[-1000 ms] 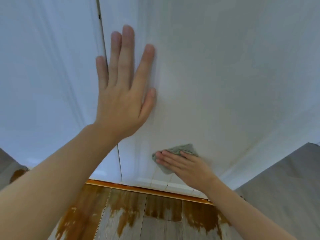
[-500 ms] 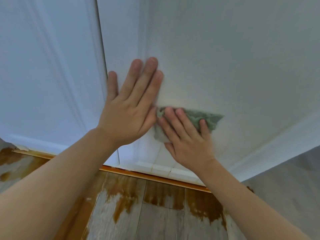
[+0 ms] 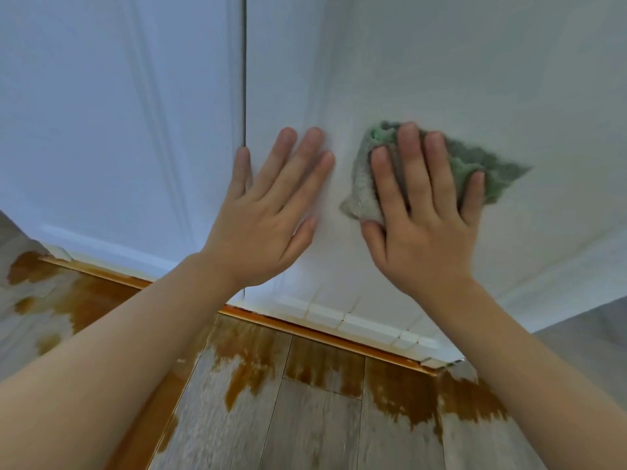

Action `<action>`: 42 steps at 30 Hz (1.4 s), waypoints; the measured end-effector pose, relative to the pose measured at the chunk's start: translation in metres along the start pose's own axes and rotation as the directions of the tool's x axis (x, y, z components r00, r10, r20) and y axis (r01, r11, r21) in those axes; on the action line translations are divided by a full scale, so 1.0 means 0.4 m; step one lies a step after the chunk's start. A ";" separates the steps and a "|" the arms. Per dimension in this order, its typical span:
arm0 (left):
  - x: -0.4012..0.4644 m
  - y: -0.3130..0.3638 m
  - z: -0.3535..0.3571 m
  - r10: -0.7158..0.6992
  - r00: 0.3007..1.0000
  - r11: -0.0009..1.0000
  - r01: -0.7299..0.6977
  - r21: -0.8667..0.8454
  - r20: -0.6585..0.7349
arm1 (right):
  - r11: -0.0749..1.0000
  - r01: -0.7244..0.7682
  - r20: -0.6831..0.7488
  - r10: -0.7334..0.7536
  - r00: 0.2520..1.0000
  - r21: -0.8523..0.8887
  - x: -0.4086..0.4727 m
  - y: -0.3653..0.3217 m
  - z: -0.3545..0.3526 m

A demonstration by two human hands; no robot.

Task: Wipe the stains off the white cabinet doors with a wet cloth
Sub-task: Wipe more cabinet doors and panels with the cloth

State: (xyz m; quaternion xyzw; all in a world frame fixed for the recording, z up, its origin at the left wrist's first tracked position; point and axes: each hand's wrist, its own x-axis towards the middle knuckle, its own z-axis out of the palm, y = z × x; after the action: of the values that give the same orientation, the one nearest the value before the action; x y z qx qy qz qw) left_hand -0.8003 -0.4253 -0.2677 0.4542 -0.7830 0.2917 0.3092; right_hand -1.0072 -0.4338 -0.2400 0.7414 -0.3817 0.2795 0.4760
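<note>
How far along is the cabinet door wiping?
Midway. The right hand presses the green cloth flat on the right cabinet door, whose upper panel looks clean; the left hand braces beside it. Faint brown drip streaks remain on the door's bottom edge.

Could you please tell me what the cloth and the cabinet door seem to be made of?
Cloth: likely microfibre or terry, green-grey with a fuzzy, nubbly pile. Cabinet door: probably painted wood or board, smooth matte white with moulded panel edges; the core cannot be told.
</note>
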 end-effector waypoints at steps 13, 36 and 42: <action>0.027 -0.013 0.070 -0.008 0.983 0.997 0.023 0.078 -0.184 | 0.608 0.792 0.440 -0.697 0.566 -0.054 -0.420 -0.141 0.149; 0.024 -0.009 0.071 -0.020 0.982 0.994 0.041 0.105 -0.188 | 0.420 0.836 0.667 -0.740 0.091 0.352 -0.438 -0.227 0.139; 0.027 -0.013 0.063 0.009 0.987 0.990 0.014 0.138 -0.162 | 0.435 0.830 0.679 -0.728 0.097 0.348 -0.417 -0.242 0.143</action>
State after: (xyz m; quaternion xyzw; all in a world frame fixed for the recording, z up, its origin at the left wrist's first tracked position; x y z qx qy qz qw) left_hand -0.8056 -0.4516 -0.2748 0.4505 -0.7324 0.3810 0.3398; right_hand -1.0160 -0.4117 -0.4398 0.8355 -0.1057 -0.3769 0.3857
